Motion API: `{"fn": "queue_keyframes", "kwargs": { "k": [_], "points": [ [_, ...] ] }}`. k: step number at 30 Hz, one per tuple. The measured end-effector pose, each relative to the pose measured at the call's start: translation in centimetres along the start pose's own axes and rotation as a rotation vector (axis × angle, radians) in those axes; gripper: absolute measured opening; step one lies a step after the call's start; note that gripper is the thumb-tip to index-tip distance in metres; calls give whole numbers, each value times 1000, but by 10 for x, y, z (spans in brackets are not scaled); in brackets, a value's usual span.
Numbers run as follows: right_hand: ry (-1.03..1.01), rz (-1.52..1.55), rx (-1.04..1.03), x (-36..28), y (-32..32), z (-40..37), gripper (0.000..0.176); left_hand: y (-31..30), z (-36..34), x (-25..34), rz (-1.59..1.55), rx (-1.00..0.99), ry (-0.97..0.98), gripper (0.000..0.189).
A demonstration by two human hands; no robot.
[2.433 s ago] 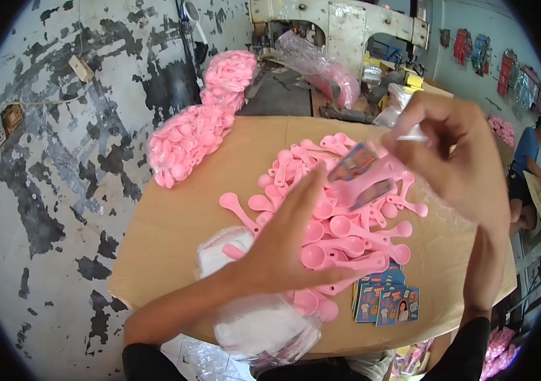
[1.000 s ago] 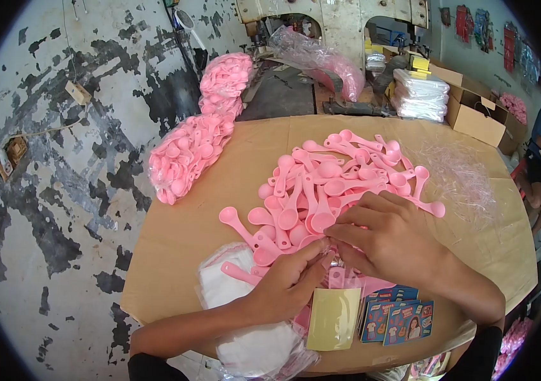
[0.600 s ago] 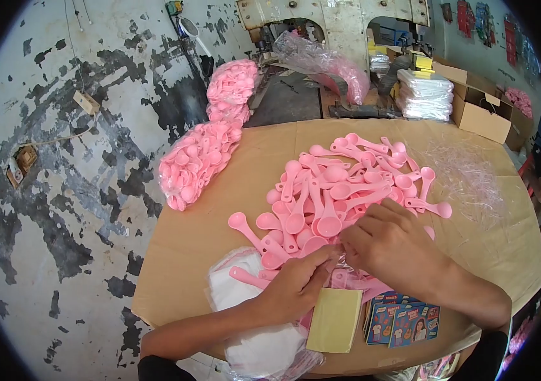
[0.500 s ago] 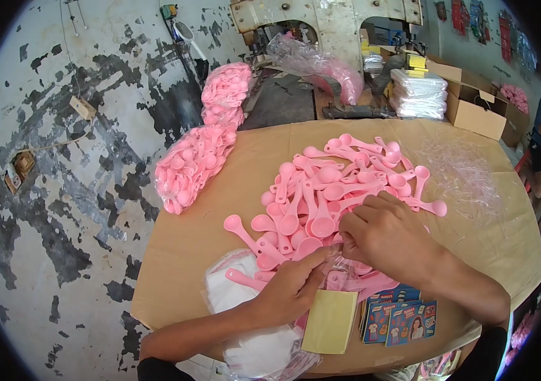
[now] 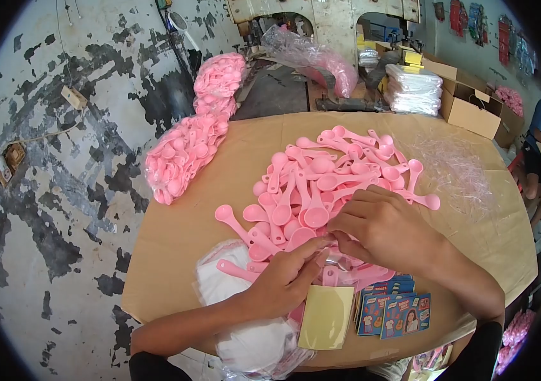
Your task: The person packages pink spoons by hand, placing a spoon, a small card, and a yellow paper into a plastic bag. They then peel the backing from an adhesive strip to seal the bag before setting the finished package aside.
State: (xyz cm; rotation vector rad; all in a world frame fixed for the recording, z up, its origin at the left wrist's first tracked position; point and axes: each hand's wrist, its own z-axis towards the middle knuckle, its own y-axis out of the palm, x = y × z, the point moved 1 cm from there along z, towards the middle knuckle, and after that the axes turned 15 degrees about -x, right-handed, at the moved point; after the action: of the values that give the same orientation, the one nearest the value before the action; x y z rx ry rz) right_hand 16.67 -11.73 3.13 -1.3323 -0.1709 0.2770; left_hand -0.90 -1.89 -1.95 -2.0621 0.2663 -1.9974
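Both hands meet at a small clear plastic bag (image 5: 340,260) in front of a pile of pink spoons (image 5: 315,213). My left hand (image 5: 289,279) has its thumb and fingers pressed together on the bag's left edge. My right hand (image 5: 388,232) pinches at the bag's upper right, its fingertips curled in near the left thumb. Pink plastic shows inside the bag. Just below it lies a yellow card (image 5: 326,317). To the right of that card are stacked blue printed cards (image 5: 404,316). White plastic sleeves (image 5: 254,346) lie under and beside my left forearm.
Filled bags of pink spoons (image 5: 184,152) rest at the table's (image 5: 175,254) left edge. Loose clear strands (image 5: 454,171) lie on the right. Behind stand a metal machine (image 5: 327,38), stacked white packs (image 5: 413,89) and an open cardboard box (image 5: 470,114). A person (image 5: 540,136) is at the far right.
The whole view has shifted slightly, so the table and spoons appear a little higher and further left. My right hand's fingertips have come closer to my left thumb at the bag.
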Motion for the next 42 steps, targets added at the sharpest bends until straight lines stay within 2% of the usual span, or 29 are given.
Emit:
{"fn": "queue_keyframes", "kwargs": {
  "k": [3, 6, 9, 14, 20, 23, 26, 27, 28, 30, 32, 35, 36, 37, 38, 40, 41, 42],
  "points": [
    [45, 32, -8, -2, 1, 1, 19, 0, 1, -1, -3, -4, 10, 29],
    [-37, 131, 35, -3, -1, 3, 18, 1, 0, 0, -24, 11, 19, 25],
    [-66, 78, 18, -2, 3, 2, 20, 1, 2, -2, -6, 36, 57, 20],
    [-30, 214, -30, -5, -1, 1, 16, 1, 3, -2, 27, 30, 93, 16],
    [1, 477, 47, 5, 8, 4, 8, -4, 0, -1, 137, -54, -36, 20],
    [82, 559, 151, 6, 9, 5, 4, -2, 3, -12, 73, 12, 43, 29],
    [286, 579, 333, 30, -6, -3, 3, -2, 5, -8, -119, -13, 126, 38],
    [275, 679, 378, 40, -21, -10, 5, 0, 2, 4, -526, -38, 29, 42],
    [262, 774, 423, 46, -44, -20, 8, -4, 3, 5, -606, -32, 49, 43],
    [170, 647, 457, 57, -91, -53, 13, -11, 6, 4, -771, -14, 93, 44],
    [47, 771, 465, 82, -125, -89, 19, -14, 8, 9, -806, 2, 132, 47],
    [452, 842, 302, 147, -108, -129, 19, -16, 5, 19, -884, 31, 122, 49],
    [467, 698, -60, 169, -94, -131, 20, -13, 5, 19, -836, 28, 105, 48],
    [765, 145, -337, 181, -73, -135, 21, -10, 4, 19, -782, 27, 91, 46],
    [938, -389, -312, 206, -53, -154, 20, -9, 4, 19, -724, 30, 75, 45],
    [1118, 111, -197, 190, -73, -125, 21, -14, 2, 12, -680, -27, -10, 43],
    [1094, -50, -149, 184, -79, -121, 11, -14, 0, 7, -672, -48, -51, 43],
    [923, -24, -95, 183, -82, -118, 13, -14, 1, 6, -710, -29, -30, 43]
  ]
}}
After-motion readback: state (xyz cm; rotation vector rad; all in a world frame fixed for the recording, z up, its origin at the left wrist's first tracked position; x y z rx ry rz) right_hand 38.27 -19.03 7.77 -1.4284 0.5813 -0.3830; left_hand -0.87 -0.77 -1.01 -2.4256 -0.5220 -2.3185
